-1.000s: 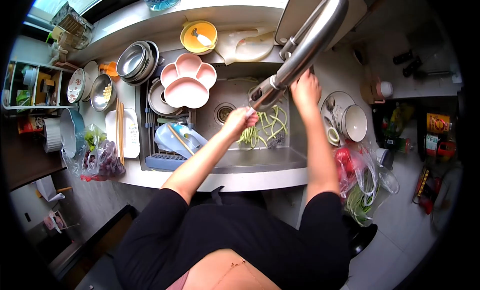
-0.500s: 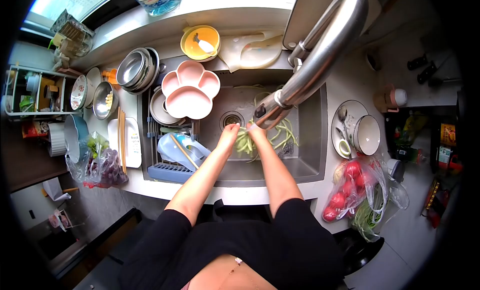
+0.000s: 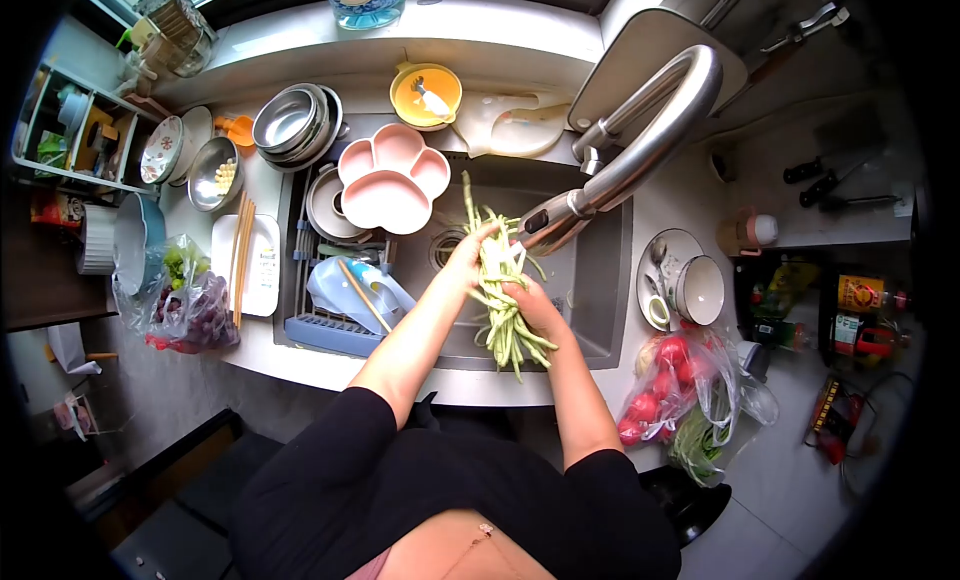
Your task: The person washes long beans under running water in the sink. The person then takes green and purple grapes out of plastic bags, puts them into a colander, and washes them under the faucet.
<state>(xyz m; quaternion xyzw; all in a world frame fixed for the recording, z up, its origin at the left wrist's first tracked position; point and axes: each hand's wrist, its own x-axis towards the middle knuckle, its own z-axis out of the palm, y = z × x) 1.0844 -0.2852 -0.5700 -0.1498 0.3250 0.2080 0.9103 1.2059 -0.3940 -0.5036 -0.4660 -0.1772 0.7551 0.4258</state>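
From here the beans (image 3: 513,332) are over the sink (image 3: 592,325) right by the tap (image 3: 556,220), bunch pointing away from the person, left hand (image 3: 466,257) clutching farther out, right hand (image 3: 536,306) gripping closer in.

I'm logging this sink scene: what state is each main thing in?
Green beans: bunched, gripped by left hand and right hand
Faucet: over sink; flow unclear
Pink plate: face up
Yellow bowl: holding a utensil
Metal bowls: stacked
Chopsticks: lying across white tray
Red produce: bagged
Grapes: bagged

1 head-worn view, forward and down over sink (image 3: 597,290)
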